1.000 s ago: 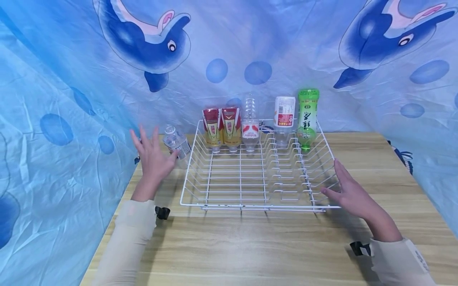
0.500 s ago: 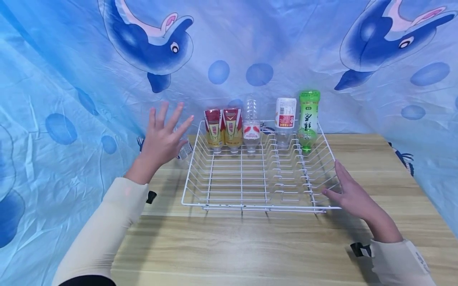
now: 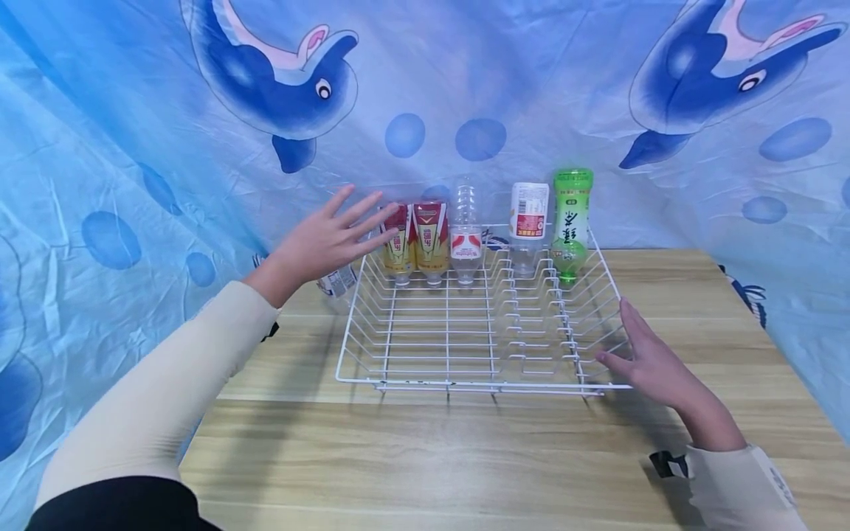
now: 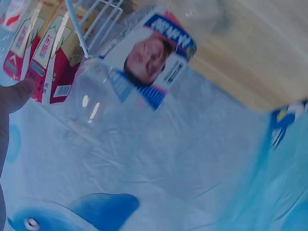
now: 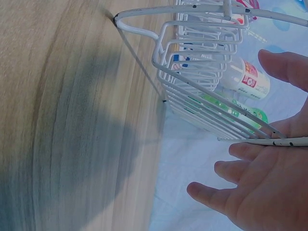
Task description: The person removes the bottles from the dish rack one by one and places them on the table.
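Nearest was the table [image 3: 438, 457], its pale wood-look top streaked with grain. On it sat a broad rack [image 3: 425, 383] of thin white-coated wire, chipped dark in spots along the rim, with bent wire loops dividing its right side. The right hand [image 3: 654, 365] was at the rack's right side, fingers loose and straight, thumb inside and some fingers outside. Well apart from it, the left hand [image 3: 324, 245] hovered by the far left corner with fingers spread; whether its fingertips touched a carton could not be told. Partly hidden beneath it, a clear plastic bottle [image 3: 340, 282] with a printed label leaned just outside the rack. Along the rack's far end, narrow ends down, stood two glossy red-and-gold cartons [image 3: 432, 240], a ribbed clear bottle [image 3: 466, 243], a white-wrapped bottle [image 3: 530, 210] and a green bottle [image 3: 572, 214]. Behind hung a wrinkled blue dolphin-print sheet [image 3: 564, 74].
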A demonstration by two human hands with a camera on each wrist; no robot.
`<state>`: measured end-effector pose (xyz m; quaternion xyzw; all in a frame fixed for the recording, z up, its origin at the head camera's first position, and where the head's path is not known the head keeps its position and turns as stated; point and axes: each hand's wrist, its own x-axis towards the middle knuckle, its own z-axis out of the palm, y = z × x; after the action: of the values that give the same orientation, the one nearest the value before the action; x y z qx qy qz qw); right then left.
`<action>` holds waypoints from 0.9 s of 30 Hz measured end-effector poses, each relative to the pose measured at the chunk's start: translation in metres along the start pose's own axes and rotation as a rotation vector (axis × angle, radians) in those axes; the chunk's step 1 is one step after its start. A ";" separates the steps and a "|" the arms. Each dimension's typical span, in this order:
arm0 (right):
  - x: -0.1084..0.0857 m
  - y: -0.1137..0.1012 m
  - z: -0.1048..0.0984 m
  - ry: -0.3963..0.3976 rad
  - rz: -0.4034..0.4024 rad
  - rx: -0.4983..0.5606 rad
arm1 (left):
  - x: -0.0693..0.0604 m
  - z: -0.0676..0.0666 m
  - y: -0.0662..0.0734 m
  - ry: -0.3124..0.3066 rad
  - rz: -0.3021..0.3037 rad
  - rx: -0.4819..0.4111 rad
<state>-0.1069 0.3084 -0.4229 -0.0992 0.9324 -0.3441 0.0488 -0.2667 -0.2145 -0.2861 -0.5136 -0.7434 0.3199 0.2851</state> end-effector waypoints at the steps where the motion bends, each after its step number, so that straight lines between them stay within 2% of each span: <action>1: 0.000 0.000 0.000 -0.001 0.005 0.000 | 0.005 -0.001 -0.002 -0.023 0.040 0.018; 5: 0.000 0.001 0.000 0.002 0.016 -0.004 | 0.025 -0.003 -0.007 -0.087 0.169 0.091; 8: 0.000 0.001 0.001 0.004 0.015 -0.003 | 0.035 -0.002 -0.009 -0.137 0.223 0.129; 12: 0.001 0.001 0.002 0.000 0.009 -0.009 | 0.042 0.004 -0.009 -0.186 0.270 0.152; 18: 0.002 0.000 0.001 -0.004 0.009 -0.011 | 0.047 0.017 -0.009 -0.225 0.334 0.177; 22: 0.001 0.000 0.001 -0.003 0.015 -0.011 | 0.050 0.025 -0.007 -0.232 0.354 0.180; 27: 0.000 0.000 0.001 0.003 0.014 -0.005 | 0.056 0.038 -0.005 -0.210 0.364 0.203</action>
<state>-0.1070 0.3076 -0.4240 -0.0922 0.9340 -0.3414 0.0497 -0.3157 -0.1701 -0.3007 -0.5716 -0.6282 0.4908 0.1940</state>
